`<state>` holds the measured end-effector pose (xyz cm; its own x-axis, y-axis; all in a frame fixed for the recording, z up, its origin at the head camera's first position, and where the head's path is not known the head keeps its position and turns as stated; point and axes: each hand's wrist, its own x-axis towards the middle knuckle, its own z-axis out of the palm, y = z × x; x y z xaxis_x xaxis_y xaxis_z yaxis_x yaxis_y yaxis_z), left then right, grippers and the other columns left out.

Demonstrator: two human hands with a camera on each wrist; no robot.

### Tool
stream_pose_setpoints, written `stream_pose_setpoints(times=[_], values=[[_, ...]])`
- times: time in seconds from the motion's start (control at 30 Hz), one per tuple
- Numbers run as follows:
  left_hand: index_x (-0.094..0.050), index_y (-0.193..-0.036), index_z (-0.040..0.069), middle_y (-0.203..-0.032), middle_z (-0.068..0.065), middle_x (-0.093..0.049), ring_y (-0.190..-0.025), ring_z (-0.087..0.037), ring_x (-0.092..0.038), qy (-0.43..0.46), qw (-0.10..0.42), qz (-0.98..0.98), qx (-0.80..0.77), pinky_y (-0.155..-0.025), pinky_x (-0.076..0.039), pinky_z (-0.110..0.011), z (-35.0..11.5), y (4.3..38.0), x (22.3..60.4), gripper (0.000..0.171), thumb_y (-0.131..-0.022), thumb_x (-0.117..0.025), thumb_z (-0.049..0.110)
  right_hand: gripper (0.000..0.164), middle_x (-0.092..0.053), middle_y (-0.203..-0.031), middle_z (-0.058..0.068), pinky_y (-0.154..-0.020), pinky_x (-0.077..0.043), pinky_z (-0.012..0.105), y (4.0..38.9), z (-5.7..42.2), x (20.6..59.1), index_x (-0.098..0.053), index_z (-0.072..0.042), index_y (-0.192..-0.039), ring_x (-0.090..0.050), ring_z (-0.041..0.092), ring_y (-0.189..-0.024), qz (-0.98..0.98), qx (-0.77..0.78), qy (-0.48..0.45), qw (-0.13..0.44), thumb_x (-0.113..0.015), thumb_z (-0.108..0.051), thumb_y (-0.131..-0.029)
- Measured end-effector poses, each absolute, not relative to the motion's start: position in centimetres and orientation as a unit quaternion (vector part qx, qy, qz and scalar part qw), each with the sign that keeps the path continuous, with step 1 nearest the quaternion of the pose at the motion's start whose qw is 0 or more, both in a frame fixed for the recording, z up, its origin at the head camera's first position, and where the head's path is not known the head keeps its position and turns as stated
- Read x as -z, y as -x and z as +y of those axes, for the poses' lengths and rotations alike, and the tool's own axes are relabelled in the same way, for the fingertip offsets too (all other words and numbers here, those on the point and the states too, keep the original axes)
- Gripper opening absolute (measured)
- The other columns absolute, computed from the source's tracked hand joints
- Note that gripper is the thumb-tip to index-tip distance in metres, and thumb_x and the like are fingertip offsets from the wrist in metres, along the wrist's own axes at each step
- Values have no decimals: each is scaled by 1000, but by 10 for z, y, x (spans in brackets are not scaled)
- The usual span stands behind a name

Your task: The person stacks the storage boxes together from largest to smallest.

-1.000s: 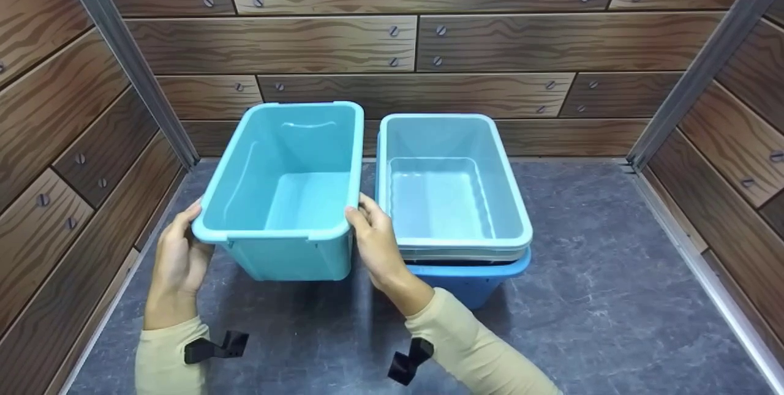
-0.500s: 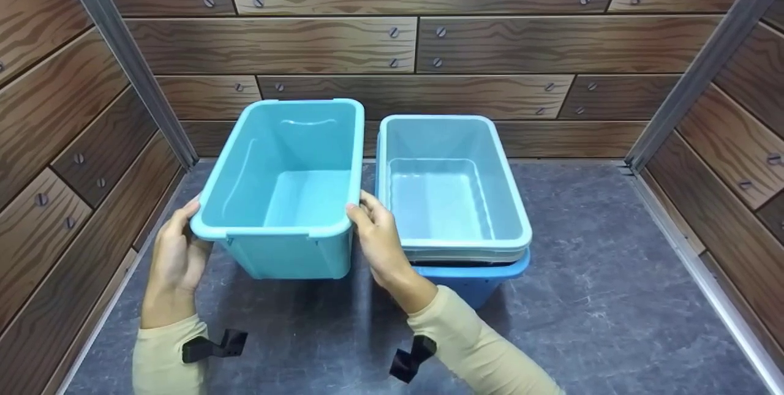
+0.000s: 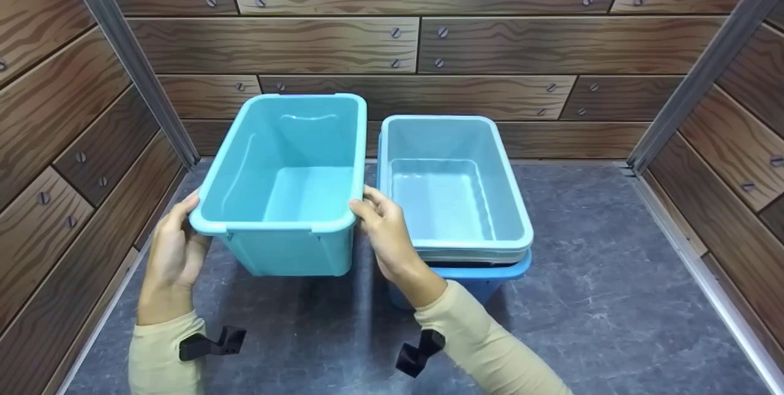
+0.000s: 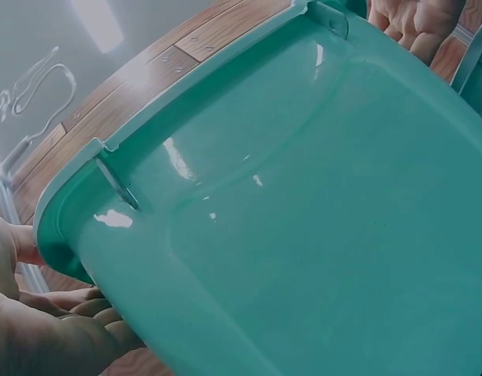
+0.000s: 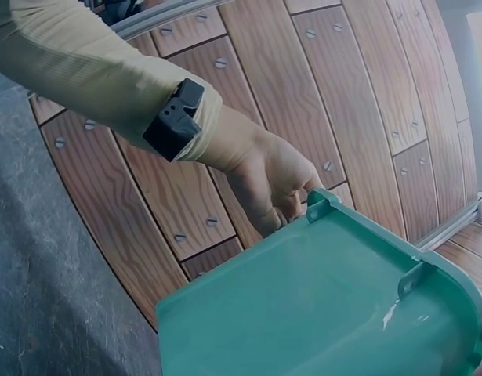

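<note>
A turquoise plastic bin (image 3: 312,193) is held up, with nothing inside, in front of the back wall. My left hand (image 3: 177,254) grips its near left corner, thumb by the rim and fingers beneath it; the left wrist view shows this hand (image 4: 52,321) at the rim's underside. At the near right corner my right hand (image 3: 389,233) pinches the rim with the thumb on top. The bin's outer wall (image 4: 303,196) fills most of the left wrist view. In the right wrist view, the left hand (image 5: 272,184) appears at the bin's far corner.
To the right, a pale blue translucent bin (image 3: 438,199) is nested in a stack over a blue bin (image 3: 484,278). Wood-patterned walls (image 3: 416,46) with metal corner strips (image 3: 135,70) enclose the dark grey floor (image 3: 618,272) on three sides.
Both hands have lifted the turquoise bin slightly, and it has risen a little in the head view. The right hand has shifted slightly right. The stacked bins stay put.
</note>
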<state>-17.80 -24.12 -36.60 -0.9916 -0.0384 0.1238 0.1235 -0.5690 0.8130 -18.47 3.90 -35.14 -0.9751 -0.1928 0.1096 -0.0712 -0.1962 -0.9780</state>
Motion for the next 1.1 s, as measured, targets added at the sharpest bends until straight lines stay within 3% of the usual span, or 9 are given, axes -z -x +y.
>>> stream_pose_setpoints(times=[0.4,0.57,0.63,0.73,0.87,0.97,1.1], values=[[-71,-107,17,-112,2,-68,-105,-8,-63,46,37,-465,883,-92,-52,-19,-240,179,361,34,-103,-37,14,53,-52,-137,30,-110,-46,38,190,49,348,-33,12,-142,-58,22,-121,632,766,101,60,-47,-9,-96],[-71,-107,17,-112,3,-70,-104,-7,-65,48,41,-467,882,-91,-53,-18,-238,180,358,34,-103,-38,14,53,-54,-136,30,-92,-51,22,190,50,344,-33,12,-143,-61,10,-107,624,773,98,60,-47,-8,-95],[-72,-106,17,-110,2,-71,-101,-7,-66,46,44,-467,882,-90,-54,-18,-236,181,356,34,-103,-38,14,52,-54,-134,31,-89,-52,21,190,51,343,-34,13,-142,-62,9,-103,622,775,101,55,-47,-8,-95],[-72,-105,15,-104,1,-72,-95,-8,-68,40,51,-464,884,-87,-55,-18,-232,183,354,34,-102,-38,13,53,-54,-134,31,-98,-52,28,190,52,341,-33,12,-142,-63,13,-109,624,773,105,52,-46,-8,-96],[-72,-103,14,-96,-1,-74,-86,-8,-69,32,59,-458,887,-82,-56,-18,-230,184,352,33,-102,-39,12,55,-50,-139,30,-111,-44,40,190,54,338,-29,12,-144,-56,27,-126,629,767,112,54,-45,-9,-96],[-73,-102,13,-93,-1,-75,-83,-8,-70,35,58,-450,891,-80,-57,-18,-229,183,351,34,-102,-39,11,56,-49,-140,30,-113,-42,43,191,55,336,-28,12,-145,-53,31,-130,631,766,111,57,-45,-10,-96],[-74,-102,12,-93,-1,-76,-83,-8,-71,42,59,-449,891,-79,-57,-18,-229,183,349,35,-101,-39,10,54,-52,-138,30,-112,-43,44,190,56,334,-31,12,-144,-57,25,-124,636,762,110,53,-46,-10,-96]])
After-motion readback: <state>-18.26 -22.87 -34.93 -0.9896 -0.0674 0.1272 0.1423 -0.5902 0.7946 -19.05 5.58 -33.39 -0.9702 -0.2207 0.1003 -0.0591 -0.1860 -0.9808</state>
